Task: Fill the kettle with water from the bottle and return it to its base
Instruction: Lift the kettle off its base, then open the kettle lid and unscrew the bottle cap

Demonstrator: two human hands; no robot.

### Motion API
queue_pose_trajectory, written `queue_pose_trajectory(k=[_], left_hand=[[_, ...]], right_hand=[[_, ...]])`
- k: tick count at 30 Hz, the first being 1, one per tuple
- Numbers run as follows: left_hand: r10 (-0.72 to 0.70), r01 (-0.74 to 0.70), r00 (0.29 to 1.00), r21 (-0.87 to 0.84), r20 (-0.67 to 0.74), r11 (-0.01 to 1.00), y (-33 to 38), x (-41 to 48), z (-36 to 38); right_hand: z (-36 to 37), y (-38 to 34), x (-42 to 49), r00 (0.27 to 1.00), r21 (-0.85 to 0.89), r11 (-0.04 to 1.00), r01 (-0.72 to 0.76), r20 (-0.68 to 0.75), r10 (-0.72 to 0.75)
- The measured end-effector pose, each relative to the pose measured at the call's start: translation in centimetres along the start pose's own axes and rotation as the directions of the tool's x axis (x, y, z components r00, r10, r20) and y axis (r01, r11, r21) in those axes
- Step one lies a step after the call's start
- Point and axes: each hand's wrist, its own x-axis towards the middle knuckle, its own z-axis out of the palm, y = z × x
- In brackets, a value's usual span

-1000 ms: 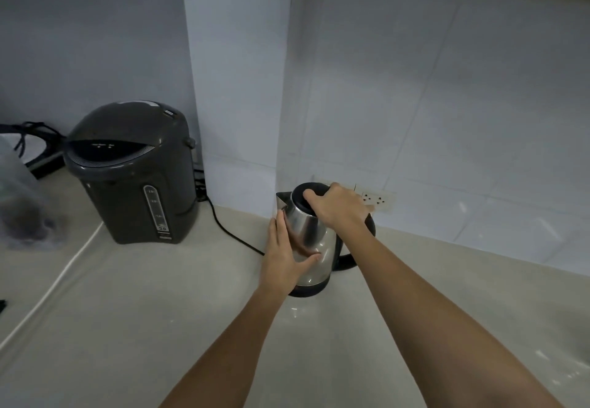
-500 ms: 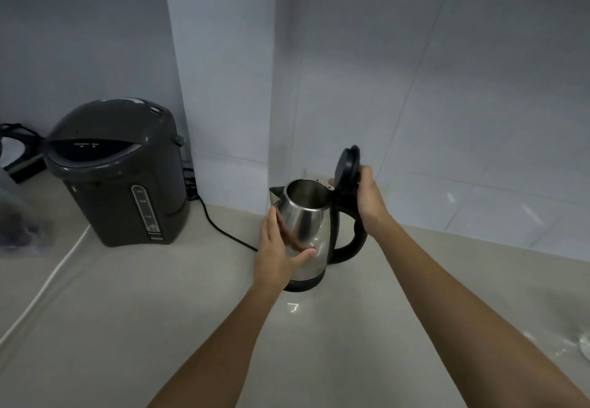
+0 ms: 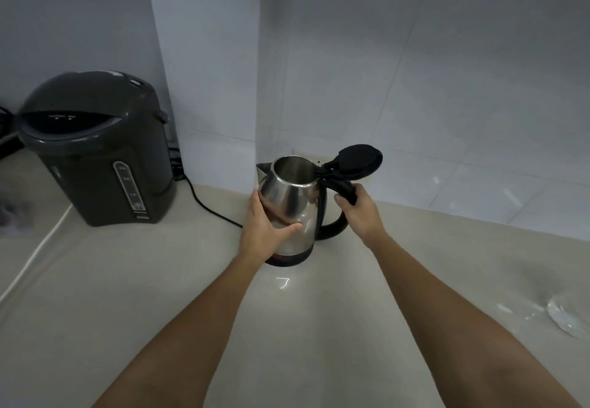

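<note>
A steel kettle (image 3: 293,193) stands on its black base (image 3: 289,260) near the wall corner of the pale counter. Its black lid (image 3: 359,161) is swung fully back, and the inside looks empty. My left hand (image 3: 263,227) wraps the kettle's left side. My right hand (image 3: 359,211) grips the top of the black handle (image 3: 340,190). A clear plastic bottle (image 3: 566,318) lies at the right edge of the counter, only partly in view.
A dark grey electric water dispenser (image 3: 95,149) stands at the left, with a black cord (image 3: 207,206) running toward the kettle. A white cable (image 3: 35,254) crosses the counter's left side. Tiled walls (image 3: 447,88) close the back.
My right hand flipped the lid from shut to fully open, then dropped from the lid to the handle. My left hand stayed on the kettle body.
</note>
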Motion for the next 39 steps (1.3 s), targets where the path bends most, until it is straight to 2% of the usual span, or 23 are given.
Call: queue_pose_trajectory(k=[6, 10, 14, 17, 23, 29, 39], left_hand=[[0.031, -0.029, 0.999, 0.083, -0.017, 0.996, 1.1, -0.5, 0.0], [0.096, -0.089, 0.994, 0.122, -0.053, 0.989, 3.3, -0.7, 0.5], [0.202, -0.194, 0.976, 0.098, -0.078, 0.976, 6.7, -1.5, 2.3], [0.224, -0.217, 0.972, 0.097, -0.068, 0.971, 9.2, -2.8, 5.2], [0.161, -0.161, 0.987, 0.047, -0.005, 0.986, 12.1, -6.4, 12.7], [0.128, -0.129, 0.989, 0.015, 0.075, 0.992, 14.2, -10.3, 19.6], [0.074, -0.077, 0.994, 0.026, 0.081, 0.997, 14.8, -13.5, 25.0]], right_hand=[[-0.3, 0.7, -0.3, 0.998, 0.134, 0.991, -0.02, -0.06, 0.029], [-2.3, 0.5, -0.6, 0.994, 0.206, 0.978, 0.026, -0.11, -0.003], [-6.5, 0.3, -1.0, 0.987, 0.21, 0.975, 0.079, -0.152, -0.048], [-10.6, 1.3, -1.5, 0.982, 0.177, 0.979, 0.1, -0.175, -0.069], [-18.3, 5.7, -2.8, 0.983, 0.072, 0.996, 0.058, -0.18, -0.044], [-24.4, 12.0, -4.3, 0.981, 0.065, 0.998, -0.013, -0.194, 0.026], [-27.2, 17.9, -5.2, 0.984, 0.114, 0.991, -0.076, -0.153, 0.093]])
